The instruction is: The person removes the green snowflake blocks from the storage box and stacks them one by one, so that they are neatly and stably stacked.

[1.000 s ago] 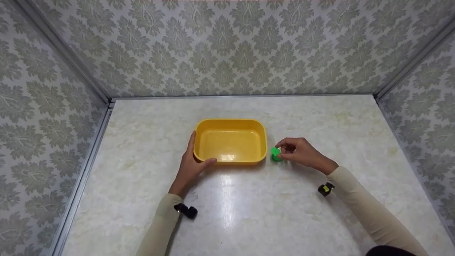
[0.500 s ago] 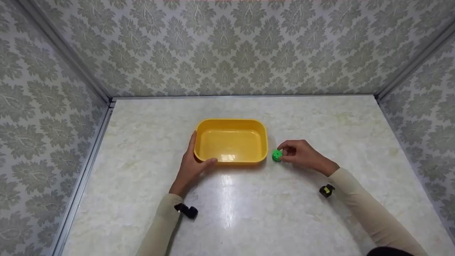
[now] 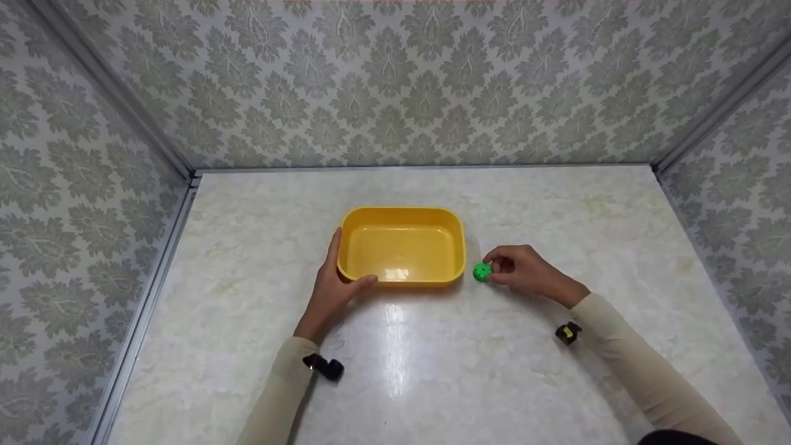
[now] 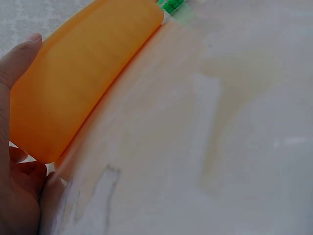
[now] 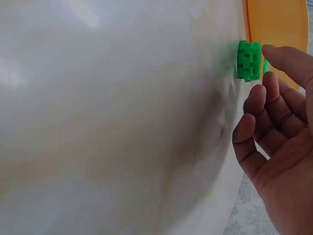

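A yellow rectangular tub (image 3: 395,281) stands on the table, and my left hand (image 3: 330,293) grips its near left corner. The thumb lies along the near side and the fingers along the left wall. Just right of the tub, my right hand (image 3: 525,272) pinches a thin green notched disc (image 3: 482,272) between thumb and fingertip. In the right wrist view this disc (image 5: 266,66) shows edge-on, right by a short stack of green notched discs (image 5: 248,61) on the table. From the head view the pinched disc covers most of the stack.
The pale marbled table (image 3: 395,371) reaches to a patterned back wall (image 3: 395,86), with similar walls on both sides. Each sleeve carries a small black wrist camera (image 3: 324,368). The tub's inside shows only its bare floor.
My right hand has come slightly down and toward me, and the green disc, tilted up before, now lies flatter over the stack. The left hand stays on the tub.
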A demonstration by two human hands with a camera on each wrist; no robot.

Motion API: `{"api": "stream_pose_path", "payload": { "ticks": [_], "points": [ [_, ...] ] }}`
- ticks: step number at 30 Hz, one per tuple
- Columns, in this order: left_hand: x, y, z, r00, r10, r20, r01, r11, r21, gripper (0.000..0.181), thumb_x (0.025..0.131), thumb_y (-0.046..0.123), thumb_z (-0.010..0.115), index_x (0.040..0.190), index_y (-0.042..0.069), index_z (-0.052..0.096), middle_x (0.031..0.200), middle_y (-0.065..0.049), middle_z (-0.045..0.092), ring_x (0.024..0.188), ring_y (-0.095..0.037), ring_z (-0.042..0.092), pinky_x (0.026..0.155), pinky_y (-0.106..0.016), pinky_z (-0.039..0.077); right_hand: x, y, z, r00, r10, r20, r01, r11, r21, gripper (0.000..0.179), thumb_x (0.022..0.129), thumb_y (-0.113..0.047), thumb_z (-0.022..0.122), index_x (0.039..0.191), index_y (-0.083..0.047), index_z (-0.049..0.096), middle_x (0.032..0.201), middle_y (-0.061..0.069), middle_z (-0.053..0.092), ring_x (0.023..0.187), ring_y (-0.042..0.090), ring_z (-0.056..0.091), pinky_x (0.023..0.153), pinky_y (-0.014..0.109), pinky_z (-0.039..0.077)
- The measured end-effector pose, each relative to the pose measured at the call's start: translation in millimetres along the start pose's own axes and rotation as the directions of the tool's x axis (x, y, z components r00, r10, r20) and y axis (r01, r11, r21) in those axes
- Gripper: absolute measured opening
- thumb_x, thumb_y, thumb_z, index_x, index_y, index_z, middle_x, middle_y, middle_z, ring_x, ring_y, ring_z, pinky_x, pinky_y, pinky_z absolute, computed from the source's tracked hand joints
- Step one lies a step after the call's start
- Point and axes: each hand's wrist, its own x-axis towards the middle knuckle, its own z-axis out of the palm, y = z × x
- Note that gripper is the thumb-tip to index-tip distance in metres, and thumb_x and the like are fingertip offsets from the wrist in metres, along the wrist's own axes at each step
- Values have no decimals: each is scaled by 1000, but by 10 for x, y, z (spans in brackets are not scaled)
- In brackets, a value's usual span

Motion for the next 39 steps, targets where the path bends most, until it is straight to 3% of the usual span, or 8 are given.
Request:
{"api": "stream_pose_path", "payload": {
  "ticks": [23,30,35,39],
  "points": [
    [3,8,-2,999,-42,-5,42,999,-8,123,91,32,94,180,25,10,182,0,24,161,-19,35,132,-45,28,9,-18,29,999,47,14,-47,999,10,22,98,-8,82,120,-7,80,93,-1,70,86,20,61,76,23,52],
    [39,-7,-4,1000,-25,5,25,1000,-9,125,91,30,93,180,25,6,183,-2,21,163,-22,33,133,-47,26,-3,0,8,999,46,-2,-46,999,12,26,98,-11,82,123,-6,78,93,-1,70,85,20,61,77,23,53],
    [61,-17,-45,999,42,12,-41,999,-5,132,93,28,92,178,17,-8,185,-10,6,169,-28,18,133,-48,23,-53,16,-37,999,21,-47,-20,1000,16,30,99,-13,84,126,-2,77,93,0,72,84,19,61,77,22,53],
    [53,15,-148,998,66,16,-66,997,26,128,95,22,90,178,12,-7,185,-12,0,170,-31,9,134,-51,19,-108,52,-88,995,19,-94,-18,1000,6,33,100,-16,84,128,-1,77,95,0,73,84,17,62,76,22,53]
  ]
}}
